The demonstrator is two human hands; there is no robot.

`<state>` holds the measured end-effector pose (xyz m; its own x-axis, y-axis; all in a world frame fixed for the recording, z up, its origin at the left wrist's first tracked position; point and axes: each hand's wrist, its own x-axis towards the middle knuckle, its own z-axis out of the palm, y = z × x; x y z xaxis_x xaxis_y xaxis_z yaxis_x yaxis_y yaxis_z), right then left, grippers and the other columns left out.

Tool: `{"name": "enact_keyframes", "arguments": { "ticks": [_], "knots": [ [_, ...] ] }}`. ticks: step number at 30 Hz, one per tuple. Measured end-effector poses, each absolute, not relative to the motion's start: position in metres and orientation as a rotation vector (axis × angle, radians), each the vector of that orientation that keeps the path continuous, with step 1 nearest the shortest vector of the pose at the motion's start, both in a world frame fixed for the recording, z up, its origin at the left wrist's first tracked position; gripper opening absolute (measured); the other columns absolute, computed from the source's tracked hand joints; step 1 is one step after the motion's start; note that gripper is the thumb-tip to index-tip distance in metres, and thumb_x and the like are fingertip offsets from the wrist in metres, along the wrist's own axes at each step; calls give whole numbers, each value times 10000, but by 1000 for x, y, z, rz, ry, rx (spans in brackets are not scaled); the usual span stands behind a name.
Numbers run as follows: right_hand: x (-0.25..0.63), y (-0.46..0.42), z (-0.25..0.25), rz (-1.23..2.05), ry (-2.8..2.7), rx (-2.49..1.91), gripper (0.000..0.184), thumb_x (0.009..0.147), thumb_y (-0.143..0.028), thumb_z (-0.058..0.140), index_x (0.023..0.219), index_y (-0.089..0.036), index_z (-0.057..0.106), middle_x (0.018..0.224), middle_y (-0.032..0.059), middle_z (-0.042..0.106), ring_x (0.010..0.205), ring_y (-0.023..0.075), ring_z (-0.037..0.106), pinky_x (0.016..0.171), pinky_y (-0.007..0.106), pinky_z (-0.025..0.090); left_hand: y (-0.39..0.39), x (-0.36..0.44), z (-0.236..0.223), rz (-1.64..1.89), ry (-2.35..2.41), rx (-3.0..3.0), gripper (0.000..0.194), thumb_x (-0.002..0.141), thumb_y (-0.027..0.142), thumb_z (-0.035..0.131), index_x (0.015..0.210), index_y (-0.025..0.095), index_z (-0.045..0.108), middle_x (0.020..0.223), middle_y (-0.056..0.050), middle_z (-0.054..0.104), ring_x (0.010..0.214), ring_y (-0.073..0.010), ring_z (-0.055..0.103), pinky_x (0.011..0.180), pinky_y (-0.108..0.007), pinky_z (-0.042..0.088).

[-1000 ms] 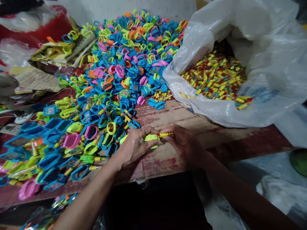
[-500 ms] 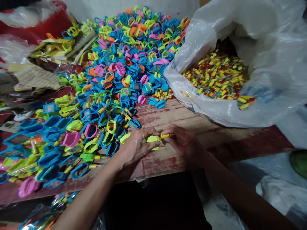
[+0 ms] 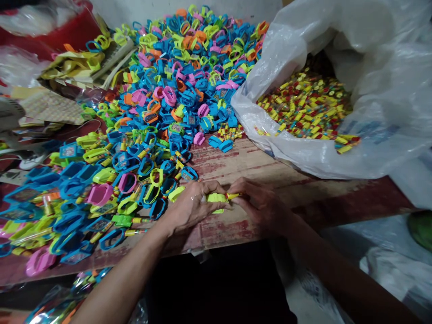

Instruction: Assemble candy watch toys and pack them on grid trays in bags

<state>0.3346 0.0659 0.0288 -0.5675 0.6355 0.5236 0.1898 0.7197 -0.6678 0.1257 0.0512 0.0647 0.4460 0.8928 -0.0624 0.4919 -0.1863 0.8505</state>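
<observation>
My left hand (image 3: 192,202) gripping lime band (image 3: 216,198) over table (image 3: 243,166); my right fingers (image 3: 241,198) pinching yellow tube (image 3: 233,196) against its end, union seemingly unfinished. Apparently done: some tube-bearing bands (image 3: 112,239) leftward. Apparently remaining: rear heap (image 3: 189,96), bagful of tubes (image 3: 317,108).

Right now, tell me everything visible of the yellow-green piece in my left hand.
The yellow-green piece looks like plastic. Your left hand pinches it: a strip shows between thumb and fingers, a sliver below the thumb; the rest is hidden. Its right end meets or nearly meets the yellow tube in your right hand. It's low over the table, contact unclear.
</observation>
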Motion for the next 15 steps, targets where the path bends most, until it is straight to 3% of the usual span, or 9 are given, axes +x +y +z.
{"name": "enact_keyframes", "arguments": {
  "ticks": [5, 9, 11, 13, 15],
  "knots": [
    [338, 65, 34, 676, -2109, -658, 159, 908, -80, 477, 972, -199, 561, 858, 24, 606, 828, 149, 605, 756, 262, 472, 54, 130, 71, 604, 1182, 1866, 265, 875, 405, 644, 937, 163, 732, 876, -30, 732, 778, -172, 648, 705, -242, 439],
    [330, 69, 40, 604, -2131, -661, 170, 908, -79, 467, 977, -210, 552, 871, 32, 616, 851, 159, 612, 770, 272, 487, 60, 132, 74, 535, 1218, 1939, 274, 904, 390, 589, 989, 164, 717, 765, -3, 698, 648, -135, 588, 614, -221, 401],
    [323, 78, 38, 614, -2137, -715, 218, 885, -89, 510, 1060, -211, 553, 930, 39, 638, 869, 165, 619, 775, 274, 496, 65, 125, 77, 553, 1236, 1987, 281, 900, 390, 578, 1027, 166, 690, 765, -1, 688, 637, -132, 575, 604, -217, 402],
    [320, 95, 31, 601, -2112, -839, 389, 849, -120, 569, 1224, -205, 514, 985, 51, 643, 810, 164, 616, 748, 282, 504, 73, 109, 86, 593, 1299, 2059, 298, 900, 396, 561, 1084, 181, 656, 826, -12, 699, 665, -141, 593, 621, -220, 419],
    [323, 120, 19, 505, -2056, -977, 469, 840, -154, 580, 1299, -182, 489, 989, 69, 639, 734, 163, 597, 721, 301, 505, 81, 83, 97, 613, 1571, 2136, 342, 912, 430, 527, 1144, 205, 637, 830, -27, 704, 649, -160, 604, 614, -239, 424]
  ]
}}
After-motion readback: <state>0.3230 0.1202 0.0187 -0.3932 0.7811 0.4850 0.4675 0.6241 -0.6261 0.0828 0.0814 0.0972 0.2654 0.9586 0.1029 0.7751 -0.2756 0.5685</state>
